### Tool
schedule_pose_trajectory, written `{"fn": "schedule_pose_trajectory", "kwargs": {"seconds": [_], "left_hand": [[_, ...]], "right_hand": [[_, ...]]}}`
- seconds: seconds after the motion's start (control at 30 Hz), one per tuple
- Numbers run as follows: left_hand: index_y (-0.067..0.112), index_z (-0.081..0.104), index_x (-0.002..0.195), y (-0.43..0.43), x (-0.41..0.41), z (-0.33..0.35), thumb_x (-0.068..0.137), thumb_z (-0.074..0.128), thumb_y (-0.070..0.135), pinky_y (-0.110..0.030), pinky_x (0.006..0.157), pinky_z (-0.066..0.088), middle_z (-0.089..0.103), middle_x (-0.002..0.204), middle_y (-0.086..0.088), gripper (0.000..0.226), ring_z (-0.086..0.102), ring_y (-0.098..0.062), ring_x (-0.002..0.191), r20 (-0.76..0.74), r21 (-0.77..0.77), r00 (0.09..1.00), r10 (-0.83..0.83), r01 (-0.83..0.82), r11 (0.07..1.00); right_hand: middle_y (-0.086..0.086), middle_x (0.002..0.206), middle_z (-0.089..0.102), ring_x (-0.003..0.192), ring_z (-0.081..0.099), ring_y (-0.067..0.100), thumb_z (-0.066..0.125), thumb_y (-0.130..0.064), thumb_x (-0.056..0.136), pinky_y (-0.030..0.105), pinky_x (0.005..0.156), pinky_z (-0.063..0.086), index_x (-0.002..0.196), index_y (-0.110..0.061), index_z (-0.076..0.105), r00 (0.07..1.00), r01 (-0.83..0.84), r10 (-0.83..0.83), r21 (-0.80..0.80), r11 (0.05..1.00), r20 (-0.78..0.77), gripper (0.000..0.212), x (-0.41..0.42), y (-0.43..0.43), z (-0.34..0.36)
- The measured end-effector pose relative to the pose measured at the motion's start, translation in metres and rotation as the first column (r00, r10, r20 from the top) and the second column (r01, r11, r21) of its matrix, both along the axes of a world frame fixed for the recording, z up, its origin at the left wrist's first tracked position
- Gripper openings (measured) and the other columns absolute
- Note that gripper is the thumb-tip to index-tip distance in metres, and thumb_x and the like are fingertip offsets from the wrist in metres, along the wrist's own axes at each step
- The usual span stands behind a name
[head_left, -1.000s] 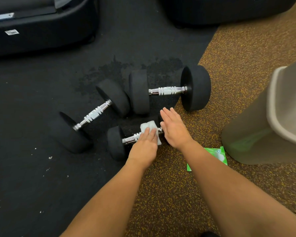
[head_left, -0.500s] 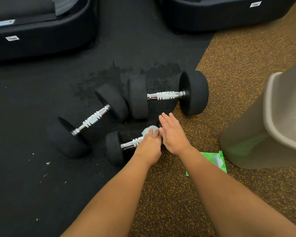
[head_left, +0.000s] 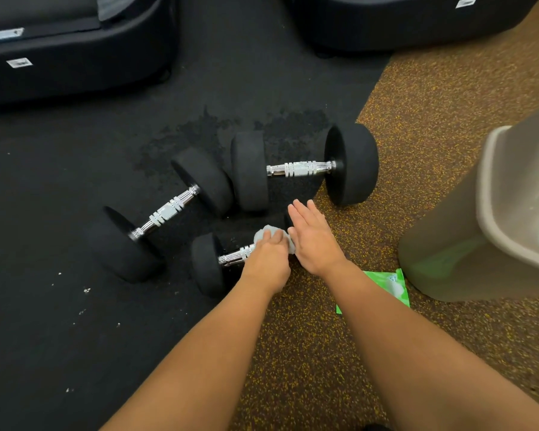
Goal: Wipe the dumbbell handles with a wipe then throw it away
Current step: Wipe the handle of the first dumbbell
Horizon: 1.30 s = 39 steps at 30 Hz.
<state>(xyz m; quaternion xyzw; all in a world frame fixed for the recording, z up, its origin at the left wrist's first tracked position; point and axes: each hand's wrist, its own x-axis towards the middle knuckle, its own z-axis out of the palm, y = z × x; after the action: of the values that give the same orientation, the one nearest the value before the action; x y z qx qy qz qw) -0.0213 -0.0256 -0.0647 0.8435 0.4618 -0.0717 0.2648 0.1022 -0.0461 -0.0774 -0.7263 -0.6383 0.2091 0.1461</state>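
Three black dumbbells with chrome handles lie on the floor. On the nearest dumbbell (head_left: 207, 264), my left hand (head_left: 266, 259) curls over the handle and grips a white wipe (head_left: 266, 234) around it. My right hand (head_left: 313, 239) lies flat with straight fingers on that dumbbell's right weight, which it hides. A second dumbbell (head_left: 165, 213) lies slanted at the left. The third dumbbell (head_left: 302, 168) lies behind, straddling the mat edge. A beige trash bin (head_left: 492, 231) stands to the right.
A green wipe packet (head_left: 392, 286) lies on the speckled brown floor by the bin, partly under my right forearm. Black machine bases (head_left: 75, 57) stand along the back of the black mat (head_left: 59, 306). White specks dot the mat at the left.
My left hand has slid the wipe along the near handle and closed more tightly over it, so less wipe shows. My right hand has stayed on the weight.
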Motion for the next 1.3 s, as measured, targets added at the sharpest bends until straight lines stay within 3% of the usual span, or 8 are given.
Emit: {"fn": "schedule_pose_trajectory", "kwargs": {"seconds": [0.13, 0.3, 0.47, 0.6, 0.73, 0.93, 1.17, 1.3], "left_hand": [[0.008, 0.022, 0.149, -0.001, -0.007, 0.001, 0.090, 0.039, 0.003, -0.040, 0.115, 0.025, 0.015, 0.158, -0.006, 0.061, 0.012, -0.030, 0.145, -0.039, 0.033, 0.990, -0.133, 0.135, 0.990], [0.007, 0.013, 0.150, -0.005, -0.024, -0.002, 0.097, 0.034, 0.008, -0.034, 0.119, 0.006, 0.006, 0.160, -0.009, 0.057, 0.003, -0.024, 0.148, -0.074, 0.095, 0.995, -0.061, 0.068, 0.993], [0.004, 0.029, 0.145, -0.009, -0.011, 0.003, 0.094, 0.038, 0.006, -0.039, 0.117, 0.022, 0.028, 0.152, -0.012, 0.052, 0.020, -0.029, 0.143, -0.015, 0.076, 0.997, 0.075, -0.074, 0.994], [0.006, 0.040, 0.138, -0.003, -0.002, 0.002, 0.088, 0.038, 0.001, -0.041, 0.109, 0.034, 0.038, 0.139, -0.008, 0.051, 0.030, -0.031, 0.134, 0.015, 0.058, 1.000, 0.017, -0.018, 0.998], [0.010, 0.017, 0.150, -0.006, -0.001, 0.006, 0.089, 0.037, -0.002, -0.040, 0.112, 0.027, 0.019, 0.156, -0.005, 0.065, 0.009, -0.031, 0.145, 0.012, 0.013, 0.994, -0.104, 0.104, 0.994], [0.005, 0.017, 0.150, -0.005, -0.025, -0.001, 0.097, 0.036, 0.008, -0.033, 0.119, 0.007, 0.011, 0.159, -0.011, 0.056, 0.008, -0.025, 0.147, -0.064, 0.114, 0.995, -0.079, 0.086, 0.990], [0.008, 0.046, 0.132, -0.003, -0.003, 0.003, 0.088, 0.043, 0.005, -0.041, 0.100, 0.040, 0.044, 0.132, -0.010, 0.044, 0.041, -0.030, 0.125, 0.019, 0.050, 0.996, 0.086, -0.086, 0.995], [0.008, 0.031, 0.145, -0.004, 0.002, 0.003, 0.086, 0.039, -0.002, -0.043, 0.108, 0.033, 0.034, 0.147, -0.008, 0.060, 0.024, -0.033, 0.139, 0.023, 0.009, 0.998, -0.051, 0.050, 0.999]], "right_hand": [[0.001, 0.159, 0.008, 0.147, -0.005, 0.022, 0.031, -0.025, 0.102, 0.040, 0.118, 0.004, 0.150, -0.015, 0.014, 1.000, -0.009, 0.009, -0.011, 1.000, 0.000, 0.052, 0.001, 0.000, 0.001], [0.002, 0.159, 0.011, 0.147, -0.002, 0.023, 0.031, -0.025, 0.102, 0.042, 0.119, 0.007, 0.149, -0.014, 0.017, 1.000, 0.004, -0.004, -0.006, 1.000, -0.012, 0.051, 0.000, 0.001, 0.002], [0.002, 0.159, 0.010, 0.147, -0.002, 0.025, 0.031, -0.025, 0.102, 0.043, 0.118, 0.006, 0.149, -0.014, 0.017, 1.000, 0.007, -0.007, -0.021, 1.000, -0.008, 0.051, 0.000, 0.003, 0.003], [0.002, 0.159, 0.009, 0.147, -0.003, 0.025, 0.031, -0.024, 0.102, 0.044, 0.118, 0.004, 0.149, -0.013, 0.016, 1.000, 0.006, -0.006, -0.027, 1.000, 0.001, 0.051, 0.000, 0.003, 0.001], [0.003, 0.159, 0.010, 0.147, -0.003, 0.026, 0.032, -0.024, 0.102, 0.044, 0.118, 0.005, 0.149, -0.013, 0.017, 1.000, 0.001, -0.001, -0.009, 1.000, -0.010, 0.051, 0.001, 0.002, -0.001], [0.002, 0.159, 0.011, 0.147, -0.002, 0.025, 0.032, -0.024, 0.101, 0.043, 0.118, 0.004, 0.149, -0.013, 0.018, 1.000, 0.011, -0.011, -0.004, 1.000, -0.028, 0.051, -0.001, 0.000, 0.002], [0.002, 0.159, 0.010, 0.147, -0.003, 0.025, 0.031, -0.024, 0.102, 0.043, 0.118, 0.004, 0.149, -0.013, 0.016, 1.000, 0.012, -0.012, -0.013, 1.000, -0.008, 0.051, -0.001, 0.001, 0.003], [0.003, 0.159, 0.010, 0.147, -0.003, 0.026, 0.034, -0.022, 0.101, 0.047, 0.119, 0.006, 0.149, -0.012, 0.017, 1.000, 0.002, -0.002, -0.005, 1.000, -0.014, 0.052, 0.000, 0.000, 0.001]]}}
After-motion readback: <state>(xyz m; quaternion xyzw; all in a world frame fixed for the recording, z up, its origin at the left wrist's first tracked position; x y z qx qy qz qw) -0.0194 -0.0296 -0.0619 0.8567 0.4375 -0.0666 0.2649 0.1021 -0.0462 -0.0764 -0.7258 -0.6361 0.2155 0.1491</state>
